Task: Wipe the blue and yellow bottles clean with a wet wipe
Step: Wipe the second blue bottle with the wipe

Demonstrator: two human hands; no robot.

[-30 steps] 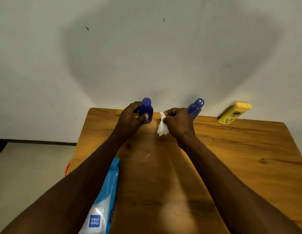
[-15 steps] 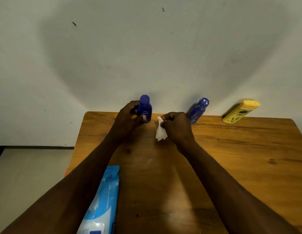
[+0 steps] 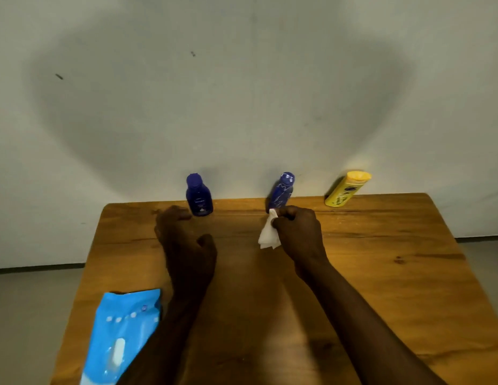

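Three bottles stand along the table's far edge by the wall: a squat dark blue bottle (image 3: 198, 196) on the left, a slimmer blue bottle (image 3: 281, 191) in the middle, and a yellow bottle (image 3: 347, 188) on the right. My left hand (image 3: 186, 240) hovers just in front of the squat blue bottle, fingers apart, holding nothing. My right hand (image 3: 297, 227) pinches a crumpled white wet wipe (image 3: 267, 234) directly in front of the slim blue bottle, whose base it hides.
A light blue wet-wipe pack (image 3: 122, 332) lies at the near left of the wooden table (image 3: 381, 273), beside my left forearm. A pale wall rises directly behind the bottles. Grey floor shows past the table's left and right edges.
My left hand has let go of the squat blue bottle and drawn back toward me. My right hand has shifted right with the wipe, in front of the slim blue bottle.
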